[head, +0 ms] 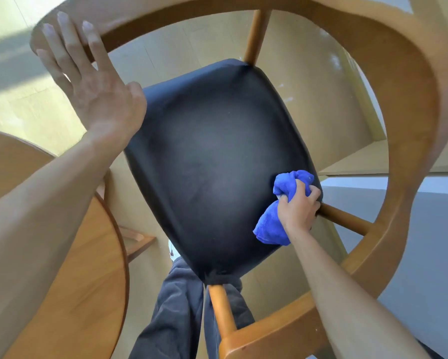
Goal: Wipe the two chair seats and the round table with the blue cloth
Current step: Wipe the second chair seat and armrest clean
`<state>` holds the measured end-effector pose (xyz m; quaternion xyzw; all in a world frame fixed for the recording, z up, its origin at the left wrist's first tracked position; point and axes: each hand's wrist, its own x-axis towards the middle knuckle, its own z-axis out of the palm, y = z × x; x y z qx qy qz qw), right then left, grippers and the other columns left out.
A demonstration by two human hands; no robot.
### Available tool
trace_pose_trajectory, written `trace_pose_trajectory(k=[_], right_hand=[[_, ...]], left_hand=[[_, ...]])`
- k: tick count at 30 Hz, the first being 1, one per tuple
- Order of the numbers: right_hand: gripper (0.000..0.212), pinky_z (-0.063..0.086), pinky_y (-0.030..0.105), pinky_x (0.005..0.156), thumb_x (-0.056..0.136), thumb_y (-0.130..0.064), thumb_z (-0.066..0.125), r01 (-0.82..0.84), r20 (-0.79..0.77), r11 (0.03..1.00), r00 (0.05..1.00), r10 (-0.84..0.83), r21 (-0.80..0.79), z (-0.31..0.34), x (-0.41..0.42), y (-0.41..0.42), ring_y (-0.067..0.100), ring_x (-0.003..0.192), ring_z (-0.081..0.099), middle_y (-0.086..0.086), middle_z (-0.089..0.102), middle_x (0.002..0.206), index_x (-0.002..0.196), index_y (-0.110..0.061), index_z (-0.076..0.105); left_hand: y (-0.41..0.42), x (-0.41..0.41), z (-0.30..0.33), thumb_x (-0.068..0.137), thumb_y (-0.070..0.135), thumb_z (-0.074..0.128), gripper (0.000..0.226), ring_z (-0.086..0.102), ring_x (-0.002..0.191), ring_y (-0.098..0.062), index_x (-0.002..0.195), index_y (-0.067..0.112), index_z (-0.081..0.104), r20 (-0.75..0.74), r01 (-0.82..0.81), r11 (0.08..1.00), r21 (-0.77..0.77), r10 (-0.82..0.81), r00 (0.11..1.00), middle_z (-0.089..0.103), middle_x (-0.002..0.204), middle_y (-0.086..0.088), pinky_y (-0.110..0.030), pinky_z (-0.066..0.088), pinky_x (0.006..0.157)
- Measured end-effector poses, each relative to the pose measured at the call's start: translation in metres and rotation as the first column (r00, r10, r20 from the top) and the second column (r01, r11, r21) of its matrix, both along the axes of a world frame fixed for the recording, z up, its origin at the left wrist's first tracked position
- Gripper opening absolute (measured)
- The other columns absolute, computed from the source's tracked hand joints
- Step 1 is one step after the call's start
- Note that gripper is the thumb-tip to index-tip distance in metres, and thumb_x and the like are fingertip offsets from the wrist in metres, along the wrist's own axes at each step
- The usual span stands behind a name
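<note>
Near left sits the table (62, 255), seemingly not yet wiped. The right hand (299, 211) grips the bunched cloth (277, 218) on the seat's (212, 164) right edge: seat-wiping is underway. Next, sweep leftward across it. Farther off, the left hand (88, 81), fingers spread, steadies the chair rail (373, 47).

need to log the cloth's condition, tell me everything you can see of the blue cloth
The blue cloth looks like soft, fluffy microfibre, bright blue all over. It is bunched up, not spread flat, with one lump above the grip and a fold hanging below. The right hand grips its middle and holds it against the right edge of the black chair seat.
</note>
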<state>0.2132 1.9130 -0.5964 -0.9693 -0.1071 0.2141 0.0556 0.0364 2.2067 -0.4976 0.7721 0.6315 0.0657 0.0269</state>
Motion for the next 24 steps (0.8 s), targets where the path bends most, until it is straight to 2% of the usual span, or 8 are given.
trace_pose_trajectory(k=[2,7,10,13,15,20,22,24], right_hand=[[0.046,0.042,0.052,0.091,0.087,-0.021,0.057,0.039,0.008,0.999,0.999,-0.039,-0.009,-0.006,-0.016,-0.001,0.037,0.113,0.039,0.008,0.029,0.14,0.131,-0.024,0.045],[0.049,0.047,0.05,0.082,0.084,-0.012,0.057,0.073,-0.004,0.996,0.997,-0.073,0.054,-0.011,-0.055,0.002,0.035,0.106,0.04,0.012,0.035,0.133,0.132,-0.018,0.046],[0.049,0.047,0.047,0.075,0.079,-0.007,0.06,0.023,-0.031,0.997,0.999,-0.021,0.075,-0.01,-0.104,0.008,0.035,0.1,0.043,0.013,0.04,0.129,0.127,-0.015,0.051],[0.054,0.045,0.042,0.061,0.062,-0.002,0.073,-0.045,-0.09,0.991,0.994,0.056,0.123,-0.005,-0.16,0.017,0.036,0.086,0.052,0.014,0.05,0.12,0.112,-0.016,0.059],[0.058,0.046,0.041,0.058,0.057,-0.003,0.077,-0.08,-0.122,0.989,0.988,0.095,0.121,0.0,-0.183,0.019,0.033,0.084,0.054,0.012,0.051,0.118,0.11,-0.018,0.059],[0.05,0.045,0.036,0.084,0.086,-0.013,0.055,-0.231,-0.256,0.969,0.935,0.247,0.091,0.008,-0.178,0.005,0.025,0.113,0.04,0.0,0.03,0.138,0.133,-0.026,0.044],[0.046,0.045,0.036,0.088,0.088,-0.015,0.053,-0.26,-0.308,0.949,0.901,0.305,0.177,0.015,-0.164,-0.002,0.023,0.115,0.038,-0.003,0.029,0.135,0.132,-0.027,0.046],[0.041,0.046,0.037,0.086,0.087,-0.015,0.053,-0.196,-0.26,0.949,0.93,0.26,0.245,0.023,-0.14,-0.005,0.022,0.114,0.039,-0.004,0.032,0.13,0.126,-0.027,0.051]], left_hand=[[0.005,0.0,-0.007,0.08,0.024,0.045,0.079,0.004,0.148,-0.039,0.152,0.012,0.015,-0.017,-0.001,1.0,0.021,0.001,1.0,0.006,0.161,-0.017,-0.054,0.006,0.119],[0.005,0.005,-0.012,0.082,0.028,0.042,0.076,0.006,0.148,-0.038,0.152,0.015,0.014,-0.006,-0.023,0.999,0.026,0.024,1.0,0.007,0.161,-0.017,-0.056,0.009,0.118],[0.006,0.005,-0.012,0.083,0.027,0.042,0.075,0.007,0.148,-0.039,0.152,0.015,0.014,0.007,-0.028,0.999,0.03,0.027,1.0,0.007,0.161,-0.017,-0.056,0.01,0.118],[0.002,0.004,-0.008,0.084,0.024,0.045,0.077,0.005,0.148,-0.039,0.152,0.012,0.011,-0.004,-0.001,1.0,0.028,0.001,1.0,0.005,0.161,-0.018,-0.055,0.007,0.119],[0.001,0.001,-0.008,0.084,0.022,0.048,0.079,0.004,0.147,-0.04,0.152,0.013,0.01,-0.014,0.021,0.999,0.031,-0.02,1.0,0.004,0.161,-0.019,-0.054,0.007,0.119],[0.005,-0.009,-0.015,0.08,0.021,0.051,0.084,0.01,0.146,-0.039,0.152,0.022,0.007,0.048,0.039,0.999,0.009,-0.04,0.998,0.008,0.16,-0.018,-0.055,0.015,0.117],[-0.003,-0.008,-0.014,0.08,0.019,0.051,0.085,0.011,0.146,-0.04,0.152,0.022,0.005,0.093,0.065,0.998,0.0,-0.065,0.994,0.009,0.16,-0.018,-0.055,0.015,0.117],[-0.022,-0.008,-0.015,0.082,0.015,0.051,0.084,0.005,0.148,-0.037,0.152,0.018,0.004,0.128,0.117,0.993,-0.018,-0.113,0.985,0.005,0.161,-0.016,-0.051,0.007,0.12]])
